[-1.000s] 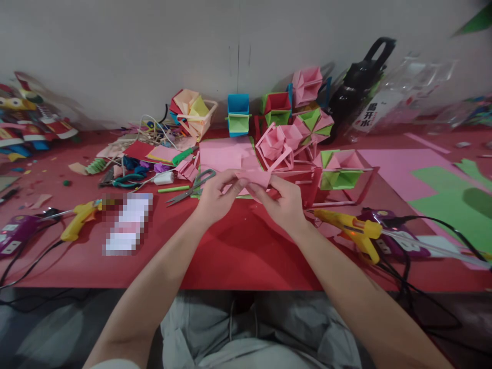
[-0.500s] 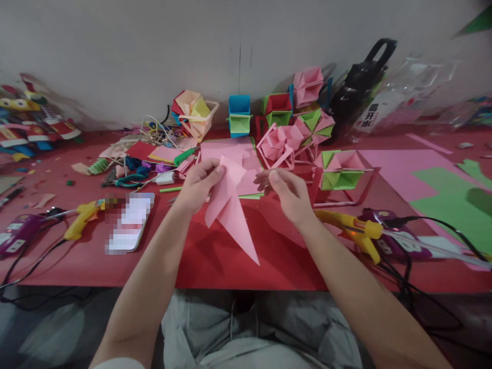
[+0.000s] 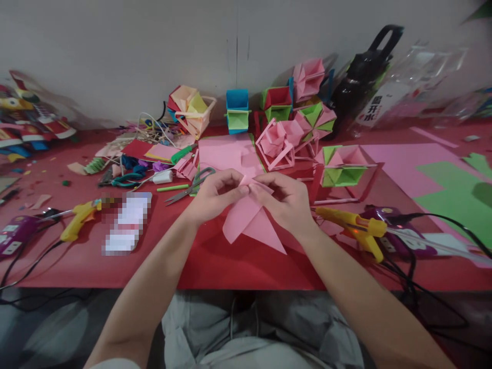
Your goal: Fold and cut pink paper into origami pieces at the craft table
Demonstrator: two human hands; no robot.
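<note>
A sheet of pink paper [image 3: 246, 218], partly folded, hangs from my two hands above the red table, its pointed ends fanning down toward me. My left hand [image 3: 222, 193] pinches its top edge between thumb and fingers. Right beside it, my right hand [image 3: 282, 199] grips the same top edge, the thumbs nearly touching. Fingers cover part of the fold. Scissors [image 3: 191, 187] lie just left of my left hand. Behind the hands rests a stack of pink sheets [image 3: 219, 151].
Folded paper wheels on frames [image 3: 344, 171] stand behind and to the right. Yellow glue guns [image 3: 355, 228] [image 3: 80, 220] with cords lie at both sides. A phone [image 3: 128, 223] is on the left. A black bottle [image 3: 359, 77] stands by the wall; green paper [image 3: 453, 195] lies right.
My right hand has moved left and taken hold of the pink paper's top. The left hand has shifted right and slightly down with the paper, uncovering the scissors.
</note>
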